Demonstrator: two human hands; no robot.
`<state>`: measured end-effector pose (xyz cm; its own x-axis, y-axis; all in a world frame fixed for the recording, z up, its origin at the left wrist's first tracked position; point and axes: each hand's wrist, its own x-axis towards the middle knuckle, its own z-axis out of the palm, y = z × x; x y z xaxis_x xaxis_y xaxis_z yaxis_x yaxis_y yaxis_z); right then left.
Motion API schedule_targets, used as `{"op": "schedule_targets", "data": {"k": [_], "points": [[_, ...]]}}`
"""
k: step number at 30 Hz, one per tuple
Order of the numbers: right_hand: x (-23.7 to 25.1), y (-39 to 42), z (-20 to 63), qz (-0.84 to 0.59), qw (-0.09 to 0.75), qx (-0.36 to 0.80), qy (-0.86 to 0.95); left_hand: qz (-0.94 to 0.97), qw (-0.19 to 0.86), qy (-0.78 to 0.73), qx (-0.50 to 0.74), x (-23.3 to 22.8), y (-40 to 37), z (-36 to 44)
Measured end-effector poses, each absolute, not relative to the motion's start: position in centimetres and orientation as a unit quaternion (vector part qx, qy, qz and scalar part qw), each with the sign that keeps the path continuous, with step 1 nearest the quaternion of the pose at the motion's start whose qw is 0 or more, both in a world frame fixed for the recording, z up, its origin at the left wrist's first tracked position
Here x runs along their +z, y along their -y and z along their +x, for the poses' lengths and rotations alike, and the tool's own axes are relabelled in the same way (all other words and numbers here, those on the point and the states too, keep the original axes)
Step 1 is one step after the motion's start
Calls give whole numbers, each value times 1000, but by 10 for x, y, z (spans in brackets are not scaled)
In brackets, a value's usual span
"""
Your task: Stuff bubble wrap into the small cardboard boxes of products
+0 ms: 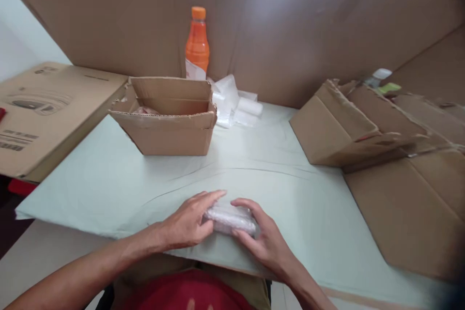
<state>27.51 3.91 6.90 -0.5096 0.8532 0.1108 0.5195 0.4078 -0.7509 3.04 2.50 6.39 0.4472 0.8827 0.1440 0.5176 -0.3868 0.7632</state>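
A small packet wrapped in clear plastic point(230, 219) lies on the pale green sheet point(276, 174) near the table's front edge. My left hand point(189, 223) rests on the packet's left end with fingers stretched over its top. My right hand point(262, 237) cups its right end, thumb and fingers pressed against it. Both hands hold the packet between them, flat on the sheet.
An open cardboard box point(167, 115) stands behind the hands, with an orange bottle point(197, 43) and clear plastic bags point(232, 101) behind it. A flattened printed carton point(43, 111) lies at left. Torn cardboard boxes point(363, 126) fill the right side. A cardboard wall stands at the back.
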Motion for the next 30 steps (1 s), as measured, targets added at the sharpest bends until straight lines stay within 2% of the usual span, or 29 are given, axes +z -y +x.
{"op": "schedule_targets", "data": {"k": [2,6,10,12,14,18,21,23,25,30], "points": [[73,-42,279,-466,248,363,768,800,295,-433,291,67,-23,34],[79,-52,278,-483,187,383,765,844,178,-383,330,90,-31,21],[90,-68,280,-511,182,313,780,795,-89,-434,414,140,-60,-32],[106,-81,285,-523,211,266,782,735,-220,-483,423,160,-77,-63],[130,-96,286,-526,266,212,780,702,-274,-512,412,168,-89,-88],[198,-129,260,-514,408,60,752,729,-268,-490,396,153,-94,-107],[242,-164,212,-418,468,-59,776,732,-275,-460,422,136,-90,-105],[255,-194,172,-330,427,-89,837,722,-277,-451,446,130,-89,-103],[255,-224,131,-284,321,-103,898,710,-282,-447,465,125,-91,-102],[226,-267,59,-217,-93,-178,955,694,-278,-449,490,110,-95,-103]]}}
